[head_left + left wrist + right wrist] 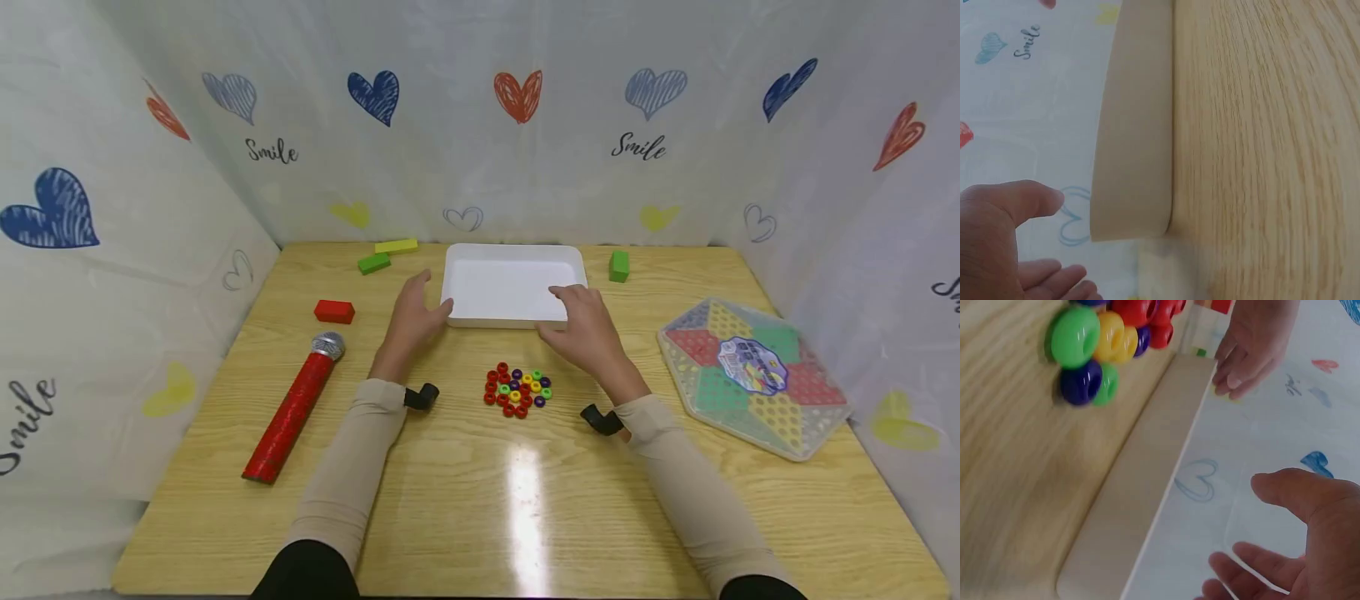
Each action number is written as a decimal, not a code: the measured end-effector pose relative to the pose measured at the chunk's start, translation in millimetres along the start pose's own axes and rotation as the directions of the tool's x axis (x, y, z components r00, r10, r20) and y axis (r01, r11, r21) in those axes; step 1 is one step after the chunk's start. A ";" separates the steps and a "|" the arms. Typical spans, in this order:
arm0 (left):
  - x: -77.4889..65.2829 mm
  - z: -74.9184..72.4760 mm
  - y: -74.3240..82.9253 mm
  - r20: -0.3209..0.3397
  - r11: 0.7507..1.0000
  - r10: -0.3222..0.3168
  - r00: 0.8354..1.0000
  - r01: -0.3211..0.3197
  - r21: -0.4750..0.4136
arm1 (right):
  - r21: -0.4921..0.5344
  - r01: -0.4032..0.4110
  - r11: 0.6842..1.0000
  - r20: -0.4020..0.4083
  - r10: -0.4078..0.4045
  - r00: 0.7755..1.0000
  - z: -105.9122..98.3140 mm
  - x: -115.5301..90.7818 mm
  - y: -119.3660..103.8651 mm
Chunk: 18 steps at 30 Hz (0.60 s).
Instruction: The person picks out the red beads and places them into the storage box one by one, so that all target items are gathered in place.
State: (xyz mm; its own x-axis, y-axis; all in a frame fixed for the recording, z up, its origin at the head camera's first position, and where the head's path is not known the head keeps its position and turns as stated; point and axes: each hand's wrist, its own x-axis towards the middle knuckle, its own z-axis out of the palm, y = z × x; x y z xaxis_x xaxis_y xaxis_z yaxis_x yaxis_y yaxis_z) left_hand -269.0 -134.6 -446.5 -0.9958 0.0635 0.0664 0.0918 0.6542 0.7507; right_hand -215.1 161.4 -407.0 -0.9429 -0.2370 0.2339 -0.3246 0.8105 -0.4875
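A white rectangular tray (502, 285) lies toward the back of the wooden table. My left hand (412, 321) is at its left front corner, fingers apart and the thumb near the rim. Over the right front corner hovers my right hand (587, 332), thumb and fingers spread with nothing between them. In the right wrist view, the thumb and fingers of the right hand (1329, 531) stand apart above the tray wall (1141, 462). Several shiny ring beads (517, 392) in red, yellow, green and purple are clustered in front of the tray.
To the left lie a red microphone (296, 408) and a red block (334, 312). Behind are a green block (374, 263), a yellow block (396, 247) and another green block (618, 266). A hexagonal game board (750, 379) is at the right. Patterned curtains (450, 125) border the table.
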 end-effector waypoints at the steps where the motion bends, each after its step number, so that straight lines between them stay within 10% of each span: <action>1: 0.0 1.2 -0.3 -0.003 1.000 -0.004 1.000 0.004 -0.007 | 0.010 0.007 1.000 0.010 -0.007 1.000 2.5 -0.9 -1.5; 18: -4.9 20.9 -10.2 0.007 0.994 -0.033 0.999 0.034 -0.101 | 0.212 -0.044 0.976 0.245 -0.010 0.969 46.4 -9.7 -16.0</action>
State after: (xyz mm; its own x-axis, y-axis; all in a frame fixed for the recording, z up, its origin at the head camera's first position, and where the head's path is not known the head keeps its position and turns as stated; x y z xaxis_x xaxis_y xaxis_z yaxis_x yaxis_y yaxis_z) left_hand -265.0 -125.8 -468.2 -0.9982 0.0471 0.0368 0.0572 0.5763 0.8153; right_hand -204.2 125.8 -440.5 -0.9291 -0.3691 0.0250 -0.2912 0.6879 -0.6648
